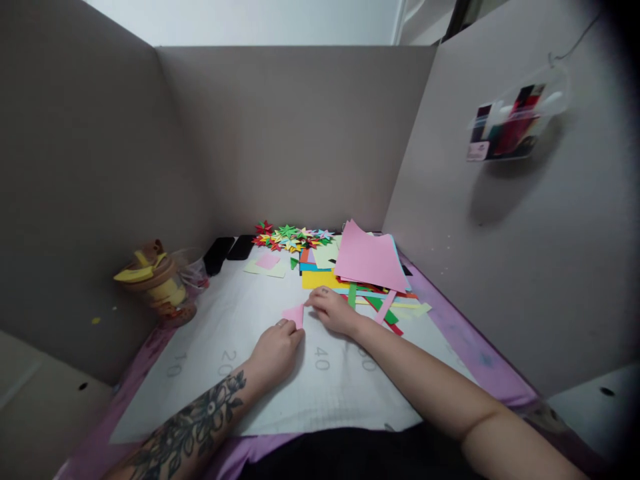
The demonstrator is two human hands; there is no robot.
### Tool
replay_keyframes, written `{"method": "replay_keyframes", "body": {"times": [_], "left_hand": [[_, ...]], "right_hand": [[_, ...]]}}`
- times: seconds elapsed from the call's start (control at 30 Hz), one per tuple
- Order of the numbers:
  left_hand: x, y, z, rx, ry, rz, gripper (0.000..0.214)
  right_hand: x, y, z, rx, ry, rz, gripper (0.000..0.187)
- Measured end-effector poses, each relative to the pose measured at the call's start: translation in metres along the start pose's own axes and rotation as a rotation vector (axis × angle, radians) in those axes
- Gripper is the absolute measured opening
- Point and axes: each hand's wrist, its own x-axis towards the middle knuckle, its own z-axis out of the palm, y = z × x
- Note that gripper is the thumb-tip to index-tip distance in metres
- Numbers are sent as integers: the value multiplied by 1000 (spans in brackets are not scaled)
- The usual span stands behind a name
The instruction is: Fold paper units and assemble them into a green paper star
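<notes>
Seemingly mid-fold: small pink paper piece [294, 314], nearer and left of large pink paper stack [370, 257], lies under left hand [277, 345], fingers bunched; right hand [334, 312] index reaches its corner, pinches unclear; next probably needs edges aligned.

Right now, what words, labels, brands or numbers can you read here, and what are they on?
"10", on the white sheet
"20", same sheet
"40", same sheet
"50", same sheet, first digit unclear
Faint mark toward the sheet's right edge: unreadable
Pale label on the hanging pack: too blurred
No words or brands are legible.
</notes>
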Motion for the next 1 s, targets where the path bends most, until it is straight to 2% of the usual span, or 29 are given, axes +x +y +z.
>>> {"method": "replay_keyframes", "body": {"times": [0.07, 0.17, 0.37, 0.47, 0.6, 0.8, 0.9, 1.0], "left_hand": [[1, -3, 2, -1, 9, -18, 19], [0, -10, 3, -5, 9, -4, 21], [1, -28, -6, 106, -31, 59, 13], [3, -31, -10, 136, -30, 100, 16], [3, -33, -6, 134, 12, 107, 22], [5, -42, 3, -33, 128, 104, 26], [10, -49, 5, -141, 171, 111, 21], [15, -57, 9, -221, 214, 57, 14]], "right_hand": [[-4, -2, -1, 50, -79, -140, 33], [-6, -5, 0, 62, -153, -214, 31], [-2, -6, 1, 14, -197, -198, 29], [-2, -8, 0, 2, -197, -194, 27], [-1, -9, -1, -3, -200, -199, 27], [-2, -9, -2, -20, -245, -180, 32], [-3, -10, -3, -47, -271, -174, 34], [-3, -11, -4, -77, -295, -174, 34]]}}
